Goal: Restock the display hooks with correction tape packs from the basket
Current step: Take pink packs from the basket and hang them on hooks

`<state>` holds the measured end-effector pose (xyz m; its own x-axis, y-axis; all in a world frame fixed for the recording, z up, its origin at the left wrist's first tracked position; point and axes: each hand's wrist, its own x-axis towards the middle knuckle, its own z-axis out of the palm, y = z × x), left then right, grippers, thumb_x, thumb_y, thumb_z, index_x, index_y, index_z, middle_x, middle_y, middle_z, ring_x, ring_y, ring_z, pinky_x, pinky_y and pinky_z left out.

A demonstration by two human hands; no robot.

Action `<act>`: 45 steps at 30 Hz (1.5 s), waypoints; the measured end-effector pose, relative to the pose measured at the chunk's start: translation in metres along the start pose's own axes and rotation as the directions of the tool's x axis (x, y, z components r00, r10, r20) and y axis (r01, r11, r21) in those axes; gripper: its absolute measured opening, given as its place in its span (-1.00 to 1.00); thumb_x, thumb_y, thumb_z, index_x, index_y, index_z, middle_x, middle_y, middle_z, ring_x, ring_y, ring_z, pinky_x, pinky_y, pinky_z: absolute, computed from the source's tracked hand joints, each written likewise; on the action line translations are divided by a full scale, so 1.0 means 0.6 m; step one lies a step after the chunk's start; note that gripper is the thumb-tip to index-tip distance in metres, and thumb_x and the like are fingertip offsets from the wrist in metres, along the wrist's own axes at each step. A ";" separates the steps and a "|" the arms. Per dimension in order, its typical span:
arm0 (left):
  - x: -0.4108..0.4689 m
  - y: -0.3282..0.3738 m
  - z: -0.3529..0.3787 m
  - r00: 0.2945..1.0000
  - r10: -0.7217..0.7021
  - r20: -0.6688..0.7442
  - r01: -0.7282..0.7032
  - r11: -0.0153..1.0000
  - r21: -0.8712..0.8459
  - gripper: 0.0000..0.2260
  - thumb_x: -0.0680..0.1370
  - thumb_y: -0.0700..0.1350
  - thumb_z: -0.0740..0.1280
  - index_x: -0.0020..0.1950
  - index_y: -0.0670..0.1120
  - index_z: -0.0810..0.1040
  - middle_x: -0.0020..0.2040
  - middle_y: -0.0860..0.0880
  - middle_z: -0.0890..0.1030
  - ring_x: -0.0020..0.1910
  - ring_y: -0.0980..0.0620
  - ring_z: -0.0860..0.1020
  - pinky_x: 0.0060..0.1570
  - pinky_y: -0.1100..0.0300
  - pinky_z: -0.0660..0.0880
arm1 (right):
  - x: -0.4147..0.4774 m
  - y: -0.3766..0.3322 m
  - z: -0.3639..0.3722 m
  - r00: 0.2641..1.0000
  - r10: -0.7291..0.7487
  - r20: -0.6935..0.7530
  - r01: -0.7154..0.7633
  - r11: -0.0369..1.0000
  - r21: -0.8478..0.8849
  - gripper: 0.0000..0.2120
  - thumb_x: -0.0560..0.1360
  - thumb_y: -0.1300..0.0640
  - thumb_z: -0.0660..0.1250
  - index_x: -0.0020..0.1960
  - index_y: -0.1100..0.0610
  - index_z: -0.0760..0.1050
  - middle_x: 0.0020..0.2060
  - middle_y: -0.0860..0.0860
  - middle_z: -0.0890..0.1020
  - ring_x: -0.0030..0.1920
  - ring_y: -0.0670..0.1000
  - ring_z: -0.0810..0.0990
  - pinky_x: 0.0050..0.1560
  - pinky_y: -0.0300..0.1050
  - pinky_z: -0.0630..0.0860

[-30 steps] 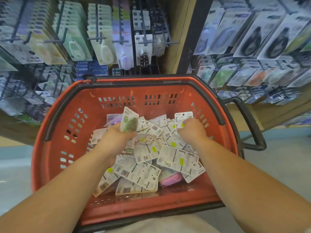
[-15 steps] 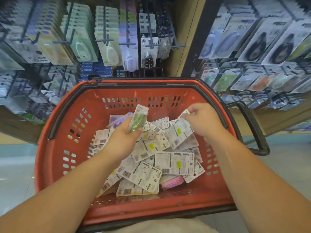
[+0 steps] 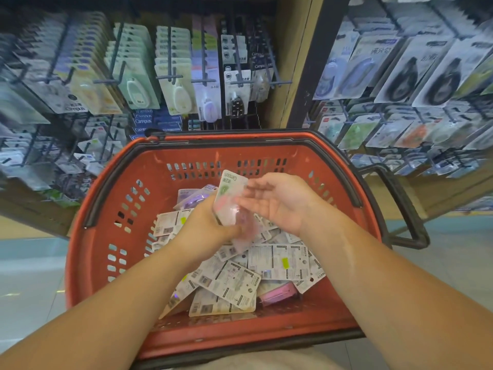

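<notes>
Head view: left hand (image 3: 210, 228) grips green pack (image 3: 230, 188), right hand (image 3: 280, 204) spread beside it; basket (image 3: 106, 182) heaped, restocking of display hooks (image 3: 170, 76) seemingly barely begun.

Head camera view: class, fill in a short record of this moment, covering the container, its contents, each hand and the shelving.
Container: red basket, black rim and handles
Contents: loose packs, mostly back side up; one pink pack near the front
Left hand: grips a green pack upright above the pile
Right hand: fingers straight, beside that pack; contact blurred
Shelving: display hooks behind the basket, hung with packs
</notes>
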<state>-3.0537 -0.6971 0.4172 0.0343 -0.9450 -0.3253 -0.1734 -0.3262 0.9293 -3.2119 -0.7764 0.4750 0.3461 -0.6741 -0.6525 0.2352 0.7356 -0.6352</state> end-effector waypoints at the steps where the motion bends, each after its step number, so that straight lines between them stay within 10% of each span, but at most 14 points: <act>1: 0.001 -0.002 0.000 1.000 -0.003 -0.019 0.003 1.000 -0.031 -0.56 0.47 -0.48 0.46 0.21 -0.04 0.60 -0.04 0.02 0.76 -0.04 0.07 0.73 -0.12 0.25 0.62 | 0.003 0.002 0.000 1.000 0.006 0.014 -0.007 1.000 0.015 -0.85 0.64 0.35 0.21 0.03 0.40 0.52 -0.16 0.26 0.61 -0.22 0.23 0.72 -0.21 -0.04 0.72; 6: 0.009 -0.002 -0.013 0.983 -0.098 -0.158 0.067 0.979 -0.195 -0.64 0.52 -0.44 0.44 0.13 -0.02 0.59 -0.10 0.08 0.76 -0.08 0.15 0.72 -0.17 0.27 0.59 | 0.035 -0.002 -0.050 0.973 -0.129 -0.191 0.073 0.959 -0.274 -0.75 0.66 0.22 0.29 0.30 0.29 0.51 0.00 0.17 0.65 -0.10 0.12 0.70 -0.24 -0.09 0.66; 9: 0.017 -0.011 -0.026 0.956 -0.194 -0.219 0.138 0.959 -0.246 -0.59 0.50 -0.40 0.47 0.23 0.00 0.56 0.04 -0.01 0.75 0.01 0.04 0.72 -0.11 0.15 0.57 | 0.071 0.009 -0.119 0.858 -0.364 -0.364 -0.088 0.593 -0.800 -0.65 0.64 0.15 0.31 0.37 0.26 0.47 0.01 0.08 0.59 -0.02 0.12 0.60 -0.11 0.01 0.58; 17: 0.024 -0.021 -0.032 0.915 -0.323 -0.241 0.261 0.931 -0.257 -0.66 0.48 -0.39 0.47 0.18 -0.09 0.60 0.04 -0.07 0.74 0.00 -0.07 0.70 -0.07 0.00 0.62 | 0.115 0.071 -0.156 0.856 -0.325 -0.402 -0.311 0.297 -0.903 -0.49 0.45 0.07 0.55 0.26 0.26 0.45 0.10 0.12 0.61 0.10 0.17 0.64 -0.17 -0.11 0.47; 23: 0.028 -0.026 -0.036 0.910 -0.335 -0.245 0.274 0.929 -0.250 -0.62 0.47 -0.35 0.50 0.24 -0.08 0.59 0.07 -0.06 0.75 0.07 -0.09 0.70 -0.03 0.03 0.58 | 0.125 0.071 -0.168 0.893 -0.333 -0.304 -0.152 0.412 -0.899 -0.84 0.45 0.11 0.55 -0.20 0.14 0.61 -0.26 0.00 0.66 -0.26 0.03 0.62 -0.26 -0.09 0.56; 25: 0.028 -0.023 -0.034 0.913 -0.325 -0.248 0.261 0.930 -0.260 -0.63 0.49 -0.35 0.50 0.23 -0.05 0.57 0.08 -0.05 0.73 0.04 -0.05 0.69 -0.06 0.05 0.58 | 0.116 0.066 -0.152 0.894 -0.368 -0.255 -0.063 0.460 -0.885 -0.69 0.54 0.18 0.44 -0.34 0.12 0.45 -0.36 -0.03 0.52 -0.28 0.06 0.51 -0.23 -0.07 0.47; 35: 0.017 0.001 -0.007 0.956 -0.167 -0.242 0.096 0.955 -0.280 -0.74 0.59 -0.26 0.44 0.19 0.02 0.55 0.00 0.08 0.74 -0.18 0.13 0.71 -0.37 0.26 0.53 | 0.009 0.054 -0.030 0.908 -0.406 0.101 0.338 0.569 -0.749 -0.79 0.65 0.07 0.30 -0.14 0.10 0.44 -0.25 -0.04 0.50 -0.33 -0.13 0.43 -0.36 -0.35 0.40; 39: 0.014 0.012 -0.003 0.960 -0.139 -0.244 0.057 0.947 -0.316 -0.79 0.67 -0.19 0.34 0.25 0.06 0.55 0.12 0.07 0.73 0.00 0.08 0.74 -0.17 0.07 0.63 | 0.007 0.072 -0.027 0.916 -0.398 0.040 0.370 0.804 -0.466 -0.78 0.71 0.09 0.15 0.00 0.08 0.54 -0.11 0.01 0.63 -0.09 -0.01 0.58 -0.07 0.01 0.50; 45: 0.000 0.021 0.006 0.979 -0.073 -0.191 0.016 0.959 -0.284 -0.82 0.69 -0.15 0.29 0.22 0.08 0.59 0.00 0.10 0.75 0.01 0.01 0.72 0.01 -0.06 0.66 | 0.014 0.062 -0.036 0.912 -0.405 0.058 0.401 0.856 -0.326 -0.66 0.63 0.29 0.33 0.37 0.10 0.46 0.15 -0.03 0.69 -0.14 -0.10 0.70 -0.22 -0.26 0.61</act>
<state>-3.0592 -0.7012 0.4282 0.2345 -0.9058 -0.3529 0.1136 -0.3350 0.9353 -3.2199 -0.7563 0.4370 0.2728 -0.9094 -0.3141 0.0442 0.3379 -0.9401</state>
